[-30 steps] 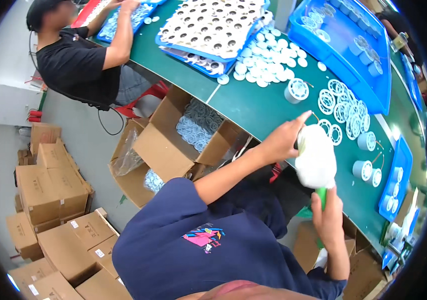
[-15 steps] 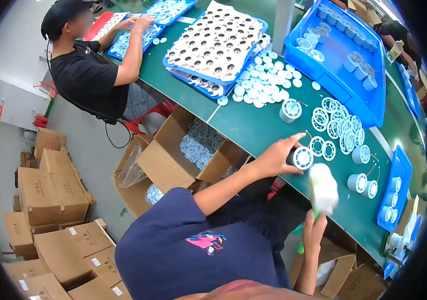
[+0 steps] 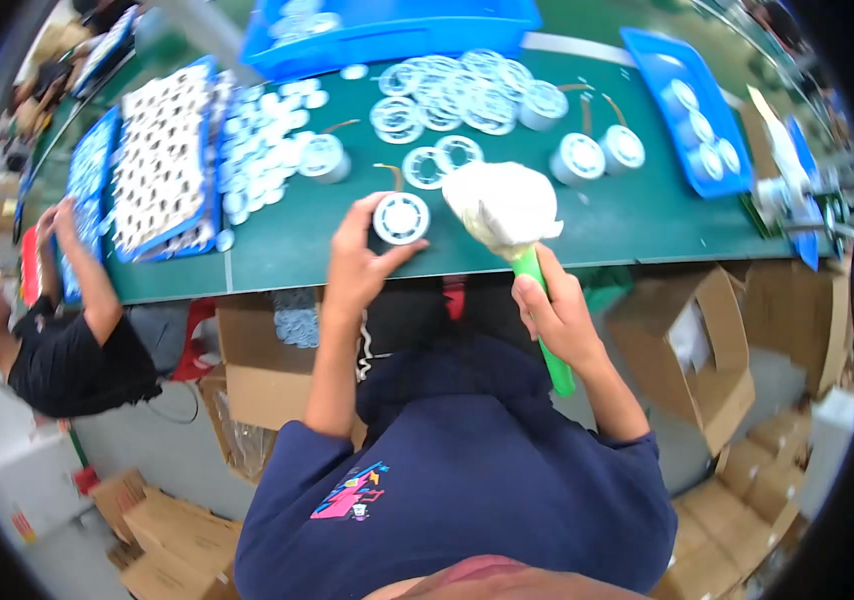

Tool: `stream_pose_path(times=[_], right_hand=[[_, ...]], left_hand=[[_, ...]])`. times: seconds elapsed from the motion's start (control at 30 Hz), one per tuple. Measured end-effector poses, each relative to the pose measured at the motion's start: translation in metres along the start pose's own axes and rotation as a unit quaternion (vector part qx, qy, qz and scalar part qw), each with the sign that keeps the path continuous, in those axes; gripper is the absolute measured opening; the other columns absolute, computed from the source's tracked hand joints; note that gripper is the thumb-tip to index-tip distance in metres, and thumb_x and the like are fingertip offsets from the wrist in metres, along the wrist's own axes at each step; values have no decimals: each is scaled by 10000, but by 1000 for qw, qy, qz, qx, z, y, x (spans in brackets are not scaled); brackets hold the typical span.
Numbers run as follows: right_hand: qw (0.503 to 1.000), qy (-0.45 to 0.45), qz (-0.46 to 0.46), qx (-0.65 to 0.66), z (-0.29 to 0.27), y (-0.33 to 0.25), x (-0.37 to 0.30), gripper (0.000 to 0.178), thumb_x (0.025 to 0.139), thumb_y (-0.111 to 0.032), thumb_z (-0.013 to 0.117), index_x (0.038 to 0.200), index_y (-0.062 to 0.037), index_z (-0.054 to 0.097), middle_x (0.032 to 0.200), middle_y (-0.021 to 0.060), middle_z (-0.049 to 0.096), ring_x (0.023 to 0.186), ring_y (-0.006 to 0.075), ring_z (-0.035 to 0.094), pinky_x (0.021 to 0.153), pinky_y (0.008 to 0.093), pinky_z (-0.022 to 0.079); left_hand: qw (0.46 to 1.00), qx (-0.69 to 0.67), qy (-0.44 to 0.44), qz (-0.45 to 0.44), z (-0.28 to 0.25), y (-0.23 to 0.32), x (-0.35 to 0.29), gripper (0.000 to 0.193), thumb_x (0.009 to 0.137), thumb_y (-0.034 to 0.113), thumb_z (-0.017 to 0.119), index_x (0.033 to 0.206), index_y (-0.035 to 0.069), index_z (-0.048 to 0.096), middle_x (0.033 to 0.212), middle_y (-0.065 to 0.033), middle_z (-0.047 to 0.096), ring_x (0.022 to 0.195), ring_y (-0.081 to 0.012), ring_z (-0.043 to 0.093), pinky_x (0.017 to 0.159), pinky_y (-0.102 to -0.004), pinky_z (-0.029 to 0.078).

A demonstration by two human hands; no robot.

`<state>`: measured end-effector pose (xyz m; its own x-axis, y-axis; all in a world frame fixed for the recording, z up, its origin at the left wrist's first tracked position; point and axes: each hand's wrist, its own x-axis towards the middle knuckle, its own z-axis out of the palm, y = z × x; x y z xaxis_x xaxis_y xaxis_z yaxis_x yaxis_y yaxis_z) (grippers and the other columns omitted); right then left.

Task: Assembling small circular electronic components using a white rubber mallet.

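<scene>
My left hand [image 3: 355, 258] is closed round a small cylindrical motor housing [image 3: 402, 218] near the front edge of the green bench. A white slotted ring covers the housing's top, and a thin brown wire sticks out behind it. In my right hand [image 3: 565, 318] is a mallet with a green handle; its wrapped white head [image 3: 502, 205] is raised just right of the housing, apart from it. Beyond the housing lie two loose slotted rings [image 3: 425, 168], with a pile of rings [image 3: 457, 92] farther back. Similar housings with wires [image 3: 580, 160] stand to the right, and another [image 3: 324, 158] to the left.
Many small pale discs [image 3: 265, 150] are spread left of centre, beside stacked trays of white parts [image 3: 162, 150]. A big blue bin [image 3: 397, 45] stands behind; a blue tray [image 3: 652, 70] holds housings at right. A co-worker [image 3: 67, 350] sits at left. Open cartons [image 3: 682, 350] stand below.
My view has swung round, so the bench now runs level across it. The mallet's head has risen and moved away from the housing. My left hand keeps its hold on the housing.
</scene>
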<state>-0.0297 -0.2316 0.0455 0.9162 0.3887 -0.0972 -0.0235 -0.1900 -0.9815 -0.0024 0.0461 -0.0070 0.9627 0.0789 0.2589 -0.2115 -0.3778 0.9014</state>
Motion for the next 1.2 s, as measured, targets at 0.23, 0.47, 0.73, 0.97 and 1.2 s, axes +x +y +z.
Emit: stream_pose_path(times=[0.23, 0.47, 0.73, 0.97, 1.2], right_hand=[[927, 363, 19, 95, -28, 19, -36, 415, 1083, -180, 494, 1457, -18, 416, 828, 8, 515, 538, 55, 480, 463, 226, 413], [878, 477, 18, 31, -91, 53, -12, 637, 1023, -89, 520, 1606, -33, 270, 1059, 96, 580, 767, 122, 572, 679, 288, 520], [885, 413, 78, -200, -92, 41, 24, 671, 1016, -252, 643, 1581, -31, 356, 948, 100, 625, 807, 166, 574, 763, 347, 498], [875, 455, 35, -160, -95, 58, 26, 542, 1051, -224, 629, 1499, 23, 449, 724, -10, 470, 693, 91, 422, 636, 291, 408], [875, 394, -92, -264, -37, 10, 17, 178, 992, -42, 636, 1153, -20, 708, 820, 18, 573, 665, 104, 480, 598, 288, 417]], left_hand=[[993, -39, -110, 4, 78, 37, 13, 665, 779, 168, 898, 1336, 11, 571, 1224, -171, 692, 1121, -292, 692, 974, -378, 535], [998, 33, -20, 39, 148, 50, 46, 649, 736, 328, 924, 1164, -27, 590, 1069, -172, 621, 1041, -370, 603, 888, -456, 507], [998, 56, 39, 1, 169, 57, 61, 623, 744, 318, 913, 1168, -9, 595, 1109, -172, 593, 1023, -372, 625, 854, -464, 528], [1000, -16, -14, 4, 143, 55, 47, 698, 813, 212, 875, 1379, 6, 523, 1324, -172, 560, 1008, -266, 648, 895, -402, 540], [942, 185, 264, -90, 10, 23, 5, 696, 881, 229, 819, 1464, 85, 468, 1365, -140, 456, 1109, -260, 501, 945, -404, 452]])
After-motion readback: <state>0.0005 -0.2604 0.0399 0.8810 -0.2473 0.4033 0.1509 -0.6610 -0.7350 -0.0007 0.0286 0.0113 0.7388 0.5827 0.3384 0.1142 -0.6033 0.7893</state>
